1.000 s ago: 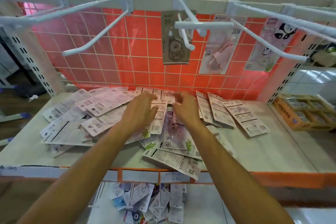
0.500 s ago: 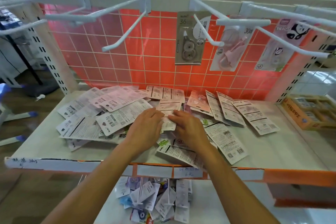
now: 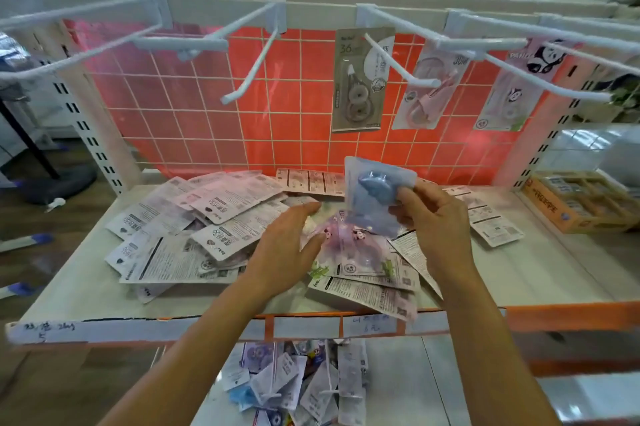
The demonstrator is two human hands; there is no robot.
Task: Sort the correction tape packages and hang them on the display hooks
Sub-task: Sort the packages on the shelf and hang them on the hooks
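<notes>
My right hand (image 3: 434,218) pinches a blue correction tape package (image 3: 375,193) and holds it upright above the pile. Beside it my left hand (image 3: 287,245) hovers over a pink panda package (image 3: 346,245), fingers straight and holding nothing. Several packages (image 3: 214,221) lie mostly face down on the white shelf (image 3: 76,294). White display hooks (image 3: 249,72) stick out from the top rail. Three hold a package each: a grey one (image 3: 360,86), a pink one (image 3: 427,93) and a panda one (image 3: 512,86).
An orange grid panel (image 3: 194,107) backs the shelf. A cardboard box (image 3: 575,204) with small compartments stands at the right. More packages hang on hooks (image 3: 304,387) below the shelf's front edge. People are visible beyond the rack at the top left.
My right hand has lifted a blue package out of the pile and turned it upright. My left hand has opened and shifted slightly right over the pile.
</notes>
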